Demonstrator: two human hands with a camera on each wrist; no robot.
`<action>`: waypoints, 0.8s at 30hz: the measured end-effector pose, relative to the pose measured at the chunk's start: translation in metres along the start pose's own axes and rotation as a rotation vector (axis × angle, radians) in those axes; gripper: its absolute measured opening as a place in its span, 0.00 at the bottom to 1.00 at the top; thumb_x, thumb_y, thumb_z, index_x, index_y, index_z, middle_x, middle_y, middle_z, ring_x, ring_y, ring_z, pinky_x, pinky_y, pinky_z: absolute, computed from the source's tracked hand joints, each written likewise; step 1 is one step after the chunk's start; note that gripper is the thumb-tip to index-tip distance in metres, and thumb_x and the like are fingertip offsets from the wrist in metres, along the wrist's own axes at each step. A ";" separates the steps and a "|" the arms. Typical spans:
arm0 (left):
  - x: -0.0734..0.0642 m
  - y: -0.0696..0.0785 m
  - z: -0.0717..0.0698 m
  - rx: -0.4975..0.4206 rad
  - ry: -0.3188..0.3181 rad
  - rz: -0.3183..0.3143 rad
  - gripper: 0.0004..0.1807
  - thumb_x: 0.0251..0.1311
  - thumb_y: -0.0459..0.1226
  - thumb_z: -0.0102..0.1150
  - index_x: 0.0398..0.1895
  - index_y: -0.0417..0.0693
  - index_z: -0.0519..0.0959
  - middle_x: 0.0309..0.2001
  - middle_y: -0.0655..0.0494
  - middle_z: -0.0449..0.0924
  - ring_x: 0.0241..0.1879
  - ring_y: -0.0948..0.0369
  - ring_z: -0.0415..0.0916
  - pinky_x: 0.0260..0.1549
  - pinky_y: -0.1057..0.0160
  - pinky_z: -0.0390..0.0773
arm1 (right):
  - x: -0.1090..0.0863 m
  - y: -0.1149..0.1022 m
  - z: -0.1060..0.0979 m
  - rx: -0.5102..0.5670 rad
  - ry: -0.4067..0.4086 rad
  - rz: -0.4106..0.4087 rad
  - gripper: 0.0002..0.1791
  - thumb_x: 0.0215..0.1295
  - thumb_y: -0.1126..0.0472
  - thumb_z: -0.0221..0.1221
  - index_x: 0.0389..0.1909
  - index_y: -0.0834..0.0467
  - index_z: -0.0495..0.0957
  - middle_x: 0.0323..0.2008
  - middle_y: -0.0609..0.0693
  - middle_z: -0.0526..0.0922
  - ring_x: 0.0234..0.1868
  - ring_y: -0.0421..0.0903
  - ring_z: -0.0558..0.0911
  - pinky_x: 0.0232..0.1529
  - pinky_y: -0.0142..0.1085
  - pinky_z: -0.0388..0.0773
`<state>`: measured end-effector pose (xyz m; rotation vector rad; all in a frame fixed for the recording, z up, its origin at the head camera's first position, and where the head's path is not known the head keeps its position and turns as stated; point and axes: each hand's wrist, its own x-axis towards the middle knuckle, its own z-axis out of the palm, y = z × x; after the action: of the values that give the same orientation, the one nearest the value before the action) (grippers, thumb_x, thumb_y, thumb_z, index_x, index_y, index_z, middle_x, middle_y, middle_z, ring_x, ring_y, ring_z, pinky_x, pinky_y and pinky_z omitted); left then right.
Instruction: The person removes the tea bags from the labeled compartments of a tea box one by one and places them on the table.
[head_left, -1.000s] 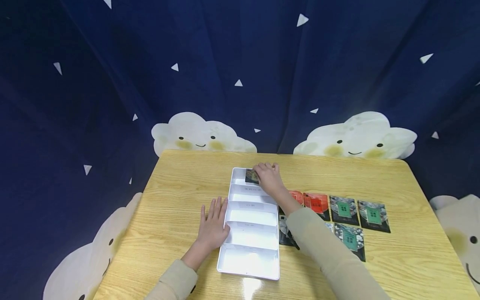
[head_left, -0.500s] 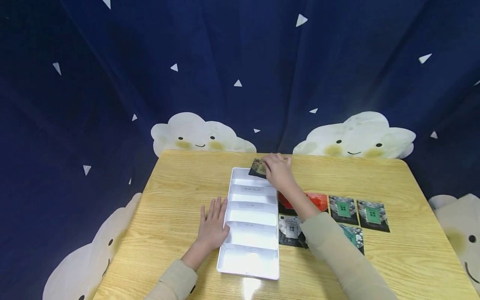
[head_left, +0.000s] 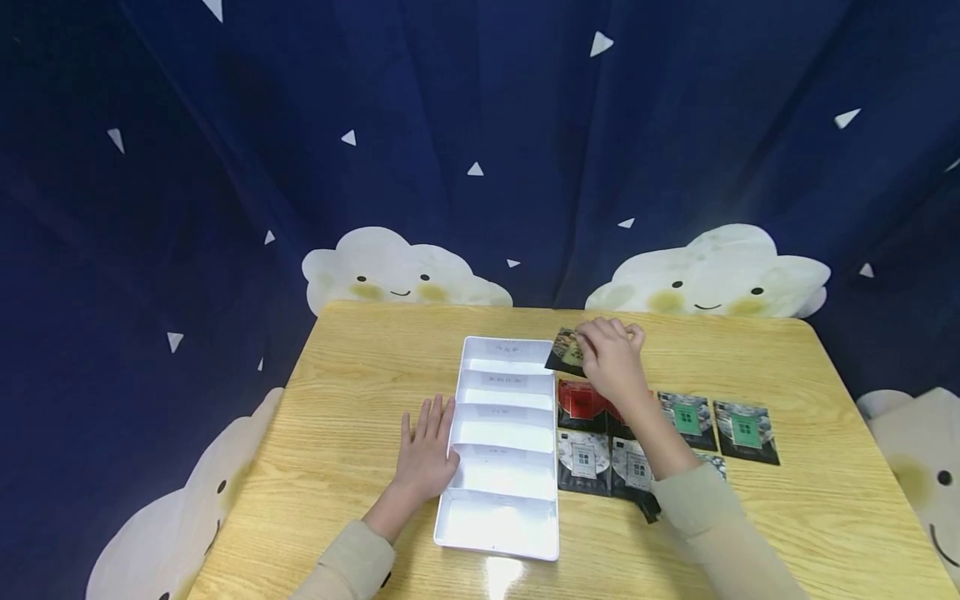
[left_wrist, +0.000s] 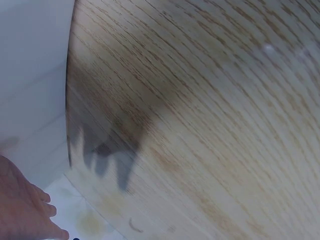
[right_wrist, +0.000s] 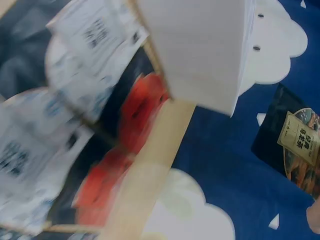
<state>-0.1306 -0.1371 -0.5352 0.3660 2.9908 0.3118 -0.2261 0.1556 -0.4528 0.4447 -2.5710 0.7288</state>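
In the head view my right hand (head_left: 613, 354) pinches a dark tea sachet (head_left: 566, 350) with a gold label. It holds the sachet just right of the box's far end, above the red packets. The right wrist view shows the same tea sachet (right_wrist: 300, 140) at the right edge, a fingertip below it. My left hand (head_left: 427, 454) lies with straight fingers along the left wall of a white divided box (head_left: 497, 550), thumb at its rim. In the left wrist view the left hand (left_wrist: 25, 210) is at the lower left, partly cut off.
Right of the box lie red-labelled sachets (head_left: 581, 404), white-labelled sachets (head_left: 585, 462) and green-labelled sachets (head_left: 746, 432) in rows. The right forearm covers some of them. Behind the wooden table (head_left: 360, 358) hangs a dark blue curtain (head_left: 480, 100) with clouds.
My right hand has lifted the gold-labelled sachet out of the box's far compartment and carried it right, past the rim. My left hand has stayed in place.
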 end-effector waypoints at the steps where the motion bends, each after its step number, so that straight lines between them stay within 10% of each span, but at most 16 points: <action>1: 0.000 0.000 0.000 0.000 -0.001 0.000 0.38 0.60 0.44 0.41 0.72 0.44 0.42 0.71 0.42 0.40 0.70 0.46 0.36 0.64 0.40 0.35 | -0.004 0.004 -0.003 -0.006 0.011 0.009 0.05 0.62 0.64 0.53 0.35 0.58 0.78 0.32 0.52 0.77 0.38 0.52 0.70 0.47 0.56 0.51; 24: 0.000 -0.001 0.001 0.005 -0.005 -0.004 0.39 0.60 0.44 0.40 0.72 0.46 0.39 0.72 0.43 0.39 0.70 0.47 0.35 0.64 0.41 0.33 | -0.109 0.108 -0.084 -0.172 0.015 0.220 0.04 0.59 0.70 0.50 0.29 0.62 0.74 0.28 0.58 0.74 0.35 0.58 0.65 0.46 0.62 0.43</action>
<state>-0.1302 -0.1377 -0.5366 0.3614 2.9873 0.3027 -0.1511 0.3099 -0.4860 0.1028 -2.6672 0.5736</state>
